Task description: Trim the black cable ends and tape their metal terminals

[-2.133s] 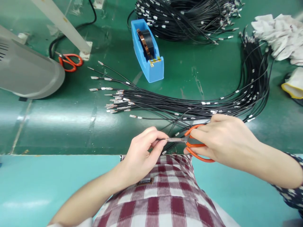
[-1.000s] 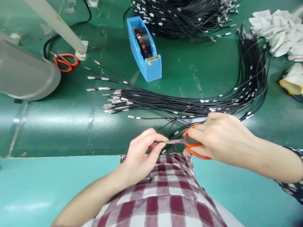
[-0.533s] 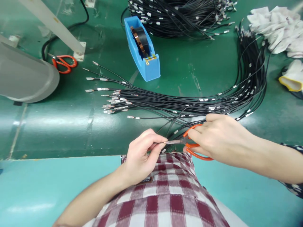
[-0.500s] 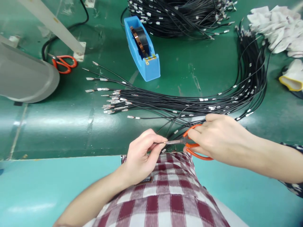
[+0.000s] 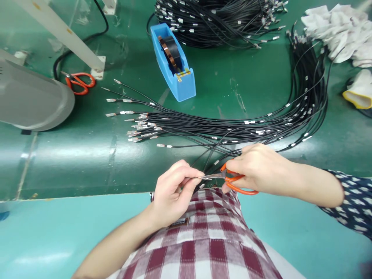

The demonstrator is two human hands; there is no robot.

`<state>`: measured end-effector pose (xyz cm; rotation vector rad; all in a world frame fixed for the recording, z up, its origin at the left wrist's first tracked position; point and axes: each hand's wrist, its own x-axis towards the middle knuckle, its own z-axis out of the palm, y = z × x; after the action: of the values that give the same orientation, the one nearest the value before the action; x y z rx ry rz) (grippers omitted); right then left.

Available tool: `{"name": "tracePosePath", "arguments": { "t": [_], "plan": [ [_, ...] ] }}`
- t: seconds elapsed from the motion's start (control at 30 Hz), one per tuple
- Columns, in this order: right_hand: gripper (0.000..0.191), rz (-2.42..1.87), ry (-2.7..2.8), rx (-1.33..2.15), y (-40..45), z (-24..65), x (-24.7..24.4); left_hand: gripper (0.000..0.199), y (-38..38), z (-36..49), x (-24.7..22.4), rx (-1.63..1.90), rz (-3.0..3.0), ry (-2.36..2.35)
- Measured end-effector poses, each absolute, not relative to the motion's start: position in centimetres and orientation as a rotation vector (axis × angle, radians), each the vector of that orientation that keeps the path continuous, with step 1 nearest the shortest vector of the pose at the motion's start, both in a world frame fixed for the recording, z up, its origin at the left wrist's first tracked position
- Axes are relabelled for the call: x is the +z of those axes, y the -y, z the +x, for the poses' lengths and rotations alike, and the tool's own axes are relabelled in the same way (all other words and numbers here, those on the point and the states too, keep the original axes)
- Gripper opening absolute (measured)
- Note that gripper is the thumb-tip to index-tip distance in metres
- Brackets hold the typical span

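My left hand [image 5: 176,190] pinches the end of a thin black cable between thumb and forefinger, near the table's front edge. Orange-handled scissors [image 5: 240,185] are in my right hand [image 5: 258,168], their blades pointing left with the tips at my left fingertips. Whether the blades are parted is too small to tell. Behind my hands a long bundle of black cables [image 5: 197,126] with white labels lies across the green table [image 5: 95,155] and curves up at the right.
A blue tape dispenser [image 5: 186,87] stands behind the bundle. Farther back lies a coiled cable pile [image 5: 221,23]. Other orange scissors [image 5: 83,83] sit beside a grey cylindrical device [image 5: 37,95] at left. White gloves [image 5: 337,33] are at back right.
My right hand and the scissors have shifted slightly left, and more of the patterned right sleeve shows. My left hand keeps its pinch in almost the same place.
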<state>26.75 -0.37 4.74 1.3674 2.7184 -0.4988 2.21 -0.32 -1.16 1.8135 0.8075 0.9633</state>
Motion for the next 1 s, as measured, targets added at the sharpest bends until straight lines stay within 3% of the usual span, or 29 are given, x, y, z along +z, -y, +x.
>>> {"name": "tracePosePath", "arguments": {
  "t": [0.3,0.5,0.87,1.0],
  "plan": [
    [0.041,1.410,-2.617,-0.602,0.3,26.8,4.8,0.020,0.3,2.3,-1.7,0.993,1.828,-0.772],
    [0.035,1.450,-2.528,-0.929,0.0,26.9,4.9,0.017,0.3,2.2,-1.2,0.976,1.828,-0.804],
    [0.036,1.322,-2.769,-0.404,0.0,26.5,6.0,0.018,0.3,2.4,-1.0,0.940,1.846,-0.805],
    [0.034,1.447,-2.714,-0.623,0.4,26.3,5.7,0.019,0.6,2.3,-1.2,0.964,1.780,-0.794]
  ]
}}
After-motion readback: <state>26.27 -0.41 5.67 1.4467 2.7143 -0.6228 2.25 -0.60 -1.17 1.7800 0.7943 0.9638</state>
